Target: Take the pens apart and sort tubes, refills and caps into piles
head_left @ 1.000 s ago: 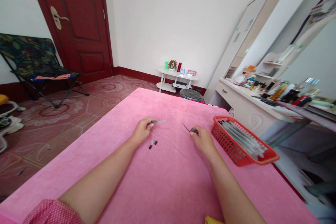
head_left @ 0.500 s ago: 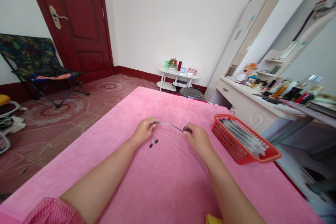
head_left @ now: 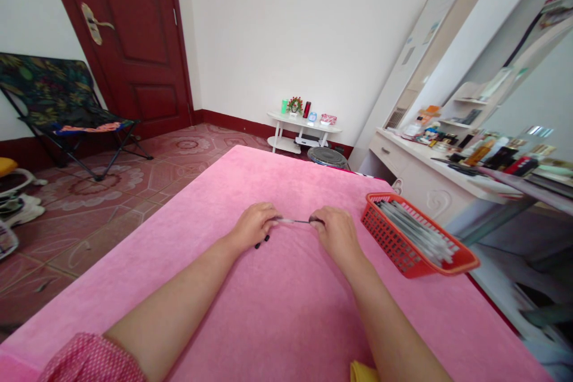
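Tube (head_left: 286, 220), translucent and slender, spans part of the gap between my two grips in the head view, above or on the pink-covered surface (head_left: 277, 310); contact cannot be told. My left grip (head_left: 255, 225) is pinched on its left end. My right grip (head_left: 335, 229) is clamped on a thin dark rod (head_left: 301, 221). Both pieces lie in line; whether the rod has entered the tube, I cannot tell. Judged handling: both light; tube stiff, smooth, liable to roll; rod possibly flexible, best held near its tip. Pose: forearms reach forward and converge, fingers curled, backs of hands upward. Two small black pieces (head_left: 267, 238) lie just beside my left grip; a red basket (head_left: 384, 237) of grey sticks (head_left: 414, 230) stands right of my right grip.
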A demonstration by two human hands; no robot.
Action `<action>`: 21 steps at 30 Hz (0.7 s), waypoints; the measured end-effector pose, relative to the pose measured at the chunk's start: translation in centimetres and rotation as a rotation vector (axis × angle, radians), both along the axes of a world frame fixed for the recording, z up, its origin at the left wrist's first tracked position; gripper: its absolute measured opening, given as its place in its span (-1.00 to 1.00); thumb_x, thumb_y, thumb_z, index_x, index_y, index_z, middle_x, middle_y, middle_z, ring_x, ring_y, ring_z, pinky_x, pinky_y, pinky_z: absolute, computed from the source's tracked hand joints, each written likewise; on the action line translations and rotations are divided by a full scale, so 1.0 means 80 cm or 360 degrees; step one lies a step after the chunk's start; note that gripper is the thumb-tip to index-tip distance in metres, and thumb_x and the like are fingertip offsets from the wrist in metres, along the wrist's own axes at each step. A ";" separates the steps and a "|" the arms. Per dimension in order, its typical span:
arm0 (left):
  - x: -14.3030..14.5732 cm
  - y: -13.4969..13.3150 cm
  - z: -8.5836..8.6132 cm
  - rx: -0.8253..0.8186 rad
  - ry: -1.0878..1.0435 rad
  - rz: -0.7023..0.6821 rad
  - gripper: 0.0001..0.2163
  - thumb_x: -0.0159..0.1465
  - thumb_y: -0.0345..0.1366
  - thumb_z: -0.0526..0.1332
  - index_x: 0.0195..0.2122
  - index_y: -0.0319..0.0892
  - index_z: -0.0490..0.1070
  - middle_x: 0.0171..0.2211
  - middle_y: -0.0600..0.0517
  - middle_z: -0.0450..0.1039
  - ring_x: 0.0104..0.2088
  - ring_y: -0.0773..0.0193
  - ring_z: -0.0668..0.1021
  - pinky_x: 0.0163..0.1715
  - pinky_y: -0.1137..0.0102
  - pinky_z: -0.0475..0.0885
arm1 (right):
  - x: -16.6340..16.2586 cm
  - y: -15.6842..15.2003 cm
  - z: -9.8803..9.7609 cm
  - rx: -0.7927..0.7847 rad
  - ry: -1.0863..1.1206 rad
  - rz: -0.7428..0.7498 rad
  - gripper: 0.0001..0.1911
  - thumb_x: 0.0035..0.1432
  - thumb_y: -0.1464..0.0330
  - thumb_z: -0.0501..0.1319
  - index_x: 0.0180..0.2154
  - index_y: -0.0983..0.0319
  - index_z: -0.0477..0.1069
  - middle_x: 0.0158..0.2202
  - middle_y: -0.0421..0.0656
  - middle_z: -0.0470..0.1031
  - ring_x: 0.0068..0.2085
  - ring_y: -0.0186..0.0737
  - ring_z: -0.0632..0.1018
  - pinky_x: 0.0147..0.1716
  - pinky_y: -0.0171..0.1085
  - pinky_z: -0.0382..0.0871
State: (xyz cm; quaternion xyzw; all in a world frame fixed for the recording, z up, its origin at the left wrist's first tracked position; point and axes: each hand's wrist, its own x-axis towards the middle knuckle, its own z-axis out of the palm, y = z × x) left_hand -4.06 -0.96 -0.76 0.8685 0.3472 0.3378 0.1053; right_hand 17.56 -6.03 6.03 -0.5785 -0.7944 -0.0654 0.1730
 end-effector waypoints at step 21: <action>-0.009 0.017 0.000 -0.0146 -0.1218 0.0469 -0.81 0.15 -0.42 0.11 -0.25 -0.22 0.47 -0.33 -0.02 0.46 -0.29 0.28 0.49 -0.27 0.39 0.38 | -0.070 -0.026 -0.023 0.0329 0.0488 0.0419 -0.83 0.16 0.45 0.11 -0.22 0.21 0.43 -0.26 -0.12 0.40 -0.20 -0.18 0.38 -0.16 -0.19 0.19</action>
